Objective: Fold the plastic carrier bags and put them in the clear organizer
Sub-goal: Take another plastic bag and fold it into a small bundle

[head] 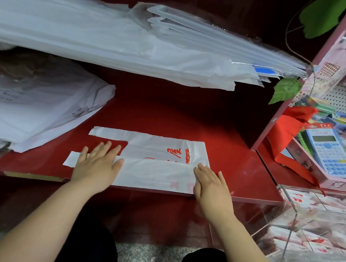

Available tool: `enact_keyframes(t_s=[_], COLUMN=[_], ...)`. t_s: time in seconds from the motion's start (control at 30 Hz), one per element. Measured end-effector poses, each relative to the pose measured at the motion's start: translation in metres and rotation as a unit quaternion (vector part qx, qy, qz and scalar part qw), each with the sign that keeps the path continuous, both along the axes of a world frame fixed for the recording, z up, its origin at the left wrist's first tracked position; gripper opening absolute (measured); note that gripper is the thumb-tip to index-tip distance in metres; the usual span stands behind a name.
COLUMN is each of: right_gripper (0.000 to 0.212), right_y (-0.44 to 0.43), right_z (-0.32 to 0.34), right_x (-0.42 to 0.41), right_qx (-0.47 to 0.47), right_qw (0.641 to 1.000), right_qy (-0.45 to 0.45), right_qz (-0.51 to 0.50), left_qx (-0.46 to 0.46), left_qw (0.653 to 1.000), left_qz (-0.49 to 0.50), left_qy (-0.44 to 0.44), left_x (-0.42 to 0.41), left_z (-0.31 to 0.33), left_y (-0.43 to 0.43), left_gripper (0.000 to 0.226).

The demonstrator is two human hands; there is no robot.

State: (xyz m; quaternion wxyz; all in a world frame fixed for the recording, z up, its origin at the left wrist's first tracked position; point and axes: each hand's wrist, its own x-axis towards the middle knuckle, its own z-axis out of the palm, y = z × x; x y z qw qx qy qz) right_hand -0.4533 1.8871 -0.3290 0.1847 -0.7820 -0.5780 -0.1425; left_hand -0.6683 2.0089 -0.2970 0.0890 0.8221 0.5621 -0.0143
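White carrier bag [152, 173] flat at the red counter's [169, 110] near edge, 1 long side folded over, left hand [98, 163] and right hand [211, 185] pressing it, each grip spread straight, clear organizer [292, 209] lower right.

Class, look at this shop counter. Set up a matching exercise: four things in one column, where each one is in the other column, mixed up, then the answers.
Things
1. carrier bag with red print
2. calculator
3. clear organizer
4. green leaf

Places
A. far right, in a pink box
B. hanging just right of the long stack of white bags
C. flat on the red counter, under the left hand and right hand
D. lower right, holding folded bags

Pairs: 1-C, 2-A, 3-D, 4-B
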Motion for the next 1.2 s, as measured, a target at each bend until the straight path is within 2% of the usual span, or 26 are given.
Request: enact_keyframes(t_s=[0.07,0.1,0.17,0.2,0.27,0.33,0.4,0.5,0.57,0.63,0.73,0.97,1.07,1.13,1.17,1.2], right_gripper=[0.04,0.036,0.022,0.019,0.025,0.03,0.034,0.039,0.037,0.022,0.029,0.024,0.017,0.042,0.053,0.053], right_y=[0.004,0.006,0.009,0.011,0.012,0.013,0.015,0.022,0.031,0.038,0.047,0.047,0.04,0.037,0.036,0.035], right_z=[0.0,0.0,0.001,0.003,0.013,0.023,0.032,0.042,0.045,0.047,0.047,0.04,0.052,0.055,0.056,0.058], right_x=[-0.001,-0.001,0.0,0.0,0.005,0.021,0.043,0.061,0.06,0.057,0.057,0.065,0.063,0.066,0.067,0.067], right_qx=[-0.014,-0.019,-0.019,-0.014,0.025,0.054,0.048,-0.072,-0.134,-0.15,-0.135,-0.05,-0.045,-0.062,-0.075,-0.085], right_qw=[1.0,1.0,1.0,0.998,0.982,0.954,0.938,0.924,0.919,0.919,0.9,0.877,0.841,0.815,0.815,0.824], right_qy=[-0.012,-0.013,0.01,0.055,0.183,0.291,0.324,0.326,0.322,0.324,0.386,0.472,0.538,0.576,0.574,0.56], right_qz=[0.002,0.002,0.015,0.033,0.037,-0.037,-0.116,-0.184,-0.182,-0.166,-0.149,-0.077,-0.044,-0.027,-0.022,-0.021], left_qx=[0.05,0.103,0.174,0.153,0.073,0.01,0.012,0.02,0.024,0.024,0.026,0.035,0.036,0.036,0.037,0.036], left_qw=[0.998,0.992,0.963,0.955,0.959,0.969,0.972,0.974,0.973,0.972,0.971,0.967,0.965,0.963,0.963,0.963], left_qz=[0.007,-0.016,-0.112,-0.16,-0.185,-0.182,-0.194,-0.212,-0.22,-0.226,-0.23,-0.243,-0.25,-0.256,-0.258,-0.259], left_qy=[-0.029,-0.075,-0.174,-0.199,-0.201,-0.17,-0.134,-0.073,-0.058,-0.058,-0.055,-0.068,-0.068,-0.07,-0.07,-0.071], left_x=[0.007,0.017,0.044,0.059,0.083,0.101,0.108,0.108,0.109,0.109,0.108,0.107,0.106,0.107,0.106,0.106], left_z=[0.0,-0.001,0.001,0.004,0.004,0.003,-0.006,-0.01,-0.01,-0.01,-0.011,-0.013,-0.014,-0.015,-0.015,-0.014], left_y=[-0.005,-0.011,-0.028,-0.039,-0.056,-0.061,-0.057,-0.054,-0.055,-0.054,-0.053,-0.052,-0.051,-0.051,-0.051,-0.051], left_gripper=[0.048,0.045,0.04,0.039,0.041,0.047,0.051,0.051,0.05,0.049,0.048,0.047,0.047,0.047,0.047,0.047])
